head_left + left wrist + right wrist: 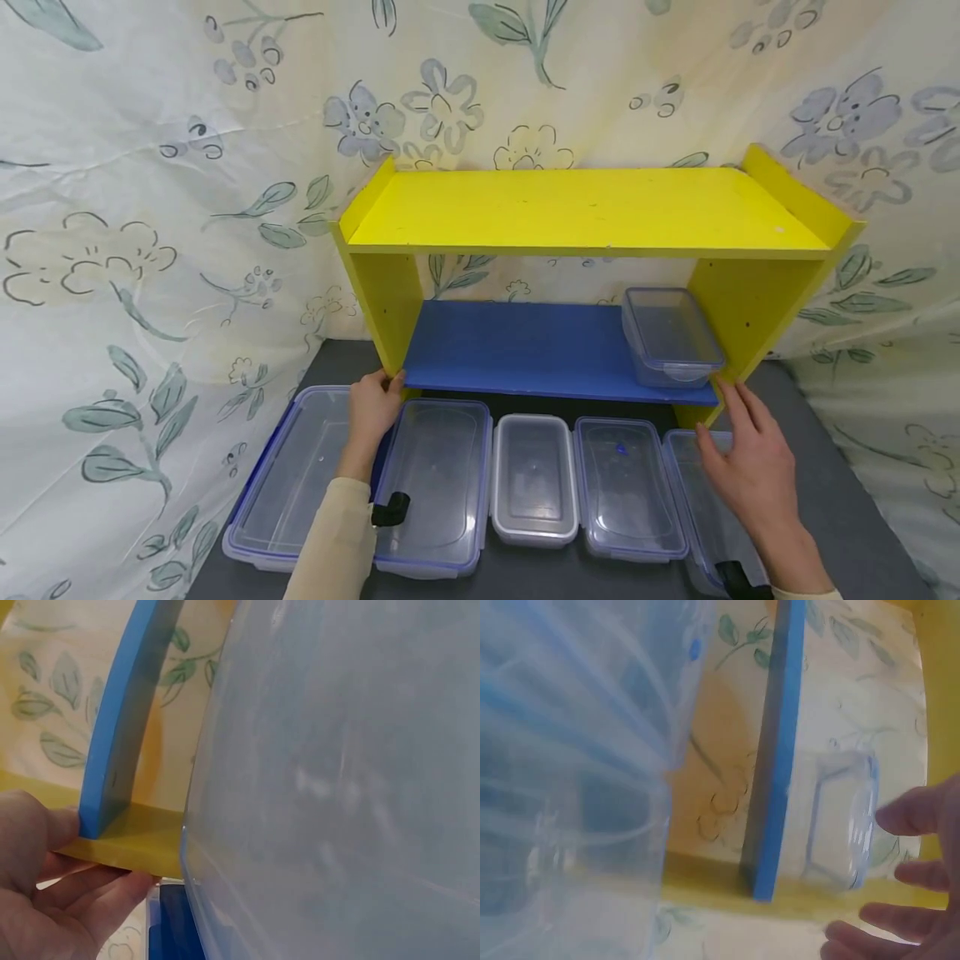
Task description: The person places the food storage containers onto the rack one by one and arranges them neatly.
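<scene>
A yellow shelf unit (585, 208) with a blue lower board (517, 346) stands behind several lidded clear containers. My left hand (375, 410) grips the front edge of its left side panel; in the left wrist view the thumb of that hand (49, 892) is at the end of the blue board (112, 750), fingers beyond the yellow panel. By the right side panel is my right hand (753, 462), fingertips at its edge, thumb apart. In the right wrist view this hand (922, 877) has spread fingers beside a small clear container (840, 817) on the blue board.
Across the dark table (817, 467), in front of the unit, lie a large container (300, 475), a blue-rimmed one (438, 475), a white-rimmed one (535, 479), another (630, 487) and one partly behind my right hand (712, 517). Floral cloth (187, 292) hangs behind.
</scene>
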Demonstrator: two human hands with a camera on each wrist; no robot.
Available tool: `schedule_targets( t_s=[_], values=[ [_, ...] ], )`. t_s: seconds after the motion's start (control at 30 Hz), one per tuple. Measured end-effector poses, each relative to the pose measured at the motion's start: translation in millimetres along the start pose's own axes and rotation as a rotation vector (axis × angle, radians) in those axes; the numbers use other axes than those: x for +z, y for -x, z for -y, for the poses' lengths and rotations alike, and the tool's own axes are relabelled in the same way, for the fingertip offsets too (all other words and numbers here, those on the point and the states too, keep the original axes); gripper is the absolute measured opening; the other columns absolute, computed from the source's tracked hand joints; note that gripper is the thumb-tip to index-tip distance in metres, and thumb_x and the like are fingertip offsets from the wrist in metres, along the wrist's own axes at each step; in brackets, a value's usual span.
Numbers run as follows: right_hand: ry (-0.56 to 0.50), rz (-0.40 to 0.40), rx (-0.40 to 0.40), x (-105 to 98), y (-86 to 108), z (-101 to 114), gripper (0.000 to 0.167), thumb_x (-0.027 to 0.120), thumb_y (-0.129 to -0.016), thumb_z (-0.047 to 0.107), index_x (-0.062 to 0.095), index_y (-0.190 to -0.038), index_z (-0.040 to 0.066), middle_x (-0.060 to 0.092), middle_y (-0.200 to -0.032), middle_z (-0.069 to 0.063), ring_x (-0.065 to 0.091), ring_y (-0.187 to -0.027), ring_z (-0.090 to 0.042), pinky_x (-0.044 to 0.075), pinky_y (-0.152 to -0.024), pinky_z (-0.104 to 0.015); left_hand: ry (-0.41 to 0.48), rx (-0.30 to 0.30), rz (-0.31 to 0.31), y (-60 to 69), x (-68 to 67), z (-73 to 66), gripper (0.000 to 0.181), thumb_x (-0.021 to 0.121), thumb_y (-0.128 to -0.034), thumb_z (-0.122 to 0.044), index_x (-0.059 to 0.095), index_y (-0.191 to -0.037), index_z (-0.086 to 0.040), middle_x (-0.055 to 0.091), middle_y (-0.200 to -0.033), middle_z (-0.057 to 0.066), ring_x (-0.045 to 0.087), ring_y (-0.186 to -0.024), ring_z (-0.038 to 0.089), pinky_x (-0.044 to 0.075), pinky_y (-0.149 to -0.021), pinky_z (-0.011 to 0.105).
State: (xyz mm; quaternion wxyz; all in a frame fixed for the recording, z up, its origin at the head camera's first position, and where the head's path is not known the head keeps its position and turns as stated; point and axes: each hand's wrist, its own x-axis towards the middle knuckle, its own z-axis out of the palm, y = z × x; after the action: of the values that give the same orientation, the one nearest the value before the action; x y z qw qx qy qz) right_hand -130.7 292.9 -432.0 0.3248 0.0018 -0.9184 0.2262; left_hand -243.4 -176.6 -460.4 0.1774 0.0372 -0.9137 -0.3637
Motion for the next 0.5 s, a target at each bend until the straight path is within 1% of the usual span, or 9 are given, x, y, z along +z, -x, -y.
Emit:
schedule_targets(
  t_s=[0.13,0.27,0.33,0.4,0.5],
  values=[
    [0.064,0.119,0.043,-3.2,9.6,-12.7,0.066,0.072,-0.082,0.011,0.046,-0.141,0.001,0.046,-0.139,-0.031,0.048,-0.11,-0.055,0.039,-0.078,-0.068,0.004,-0.011,-0.008,0.2,-1.6,-0.4,0.028,0.061,-0.0961,-0.025,0.072,-0.084,-0.002,0.069,-0.069,0.013,0.056,-0.052,0.02,0.043,-0.049,0.03],
    [0.125,0.255,0.107,-6.7,17.3,-26.9,0.064,0.07,-0.086,0.018,0.043,-0.141,-0.002,0.041,-0.141,-0.034,0.045,-0.112,-0.057,0.038,-0.08,-0.068,-0.011,-0.01,-0.003,-0.3,-1.3,-1.1,0.03,0.061,-0.0961,-0.027,0.071,-0.083,-0.002,0.068,-0.068,0.012,0.056,-0.052,0.02,0.043,-0.049,0.03],
    [0.139,0.334,0.137,-9.6,19.7,-34.5,0.064,0.068,-0.088,0.023,0.042,-0.141,-0.004,0.04,-0.139,-0.037,0.044,-0.112,-0.058,0.037,-0.081,-0.069,-0.012,-0.006,0.003,-0.4,-0.4,-0.5,0.03,0.061,-0.0961,-0.027,0.07,-0.083,-0.002,0.068,-0.067,0.012,0.056,-0.052,0.02,0.043,-0.049,0.03],
    [0.148,0.427,0.173,-12.7,21.8,-43.0,0.067,0.064,-0.092,0.031,0.039,-0.142,-0.006,0.038,-0.138,-0.039,0.042,-0.113,-0.059,0.037,-0.083,-0.069,-0.013,0.002,0.0,-0.8,0.8,0.2,0.029,0.061,-0.0959,-0.026,0.07,-0.082,-0.002,0.068,-0.067,0.012,0.056,-0.052,0.019,0.043,-0.049,0.03],
    [0.152,0.544,0.224,-16.1,24.9,-56.5,0.077,0.057,-0.095,0.044,0.033,-0.143,-0.011,0.036,-0.136,-0.042,0.04,-0.115,-0.059,0.036,-0.086,-0.069,-0.009,0.008,-0.016,-0.7,1.2,0.7,0.03,0.062,-0.0955,-0.026,0.07,-0.079,-0.002,0.068,-0.066,0.012,0.055,-0.051,0.02,0.043,-0.049,0.031]
  ],
)
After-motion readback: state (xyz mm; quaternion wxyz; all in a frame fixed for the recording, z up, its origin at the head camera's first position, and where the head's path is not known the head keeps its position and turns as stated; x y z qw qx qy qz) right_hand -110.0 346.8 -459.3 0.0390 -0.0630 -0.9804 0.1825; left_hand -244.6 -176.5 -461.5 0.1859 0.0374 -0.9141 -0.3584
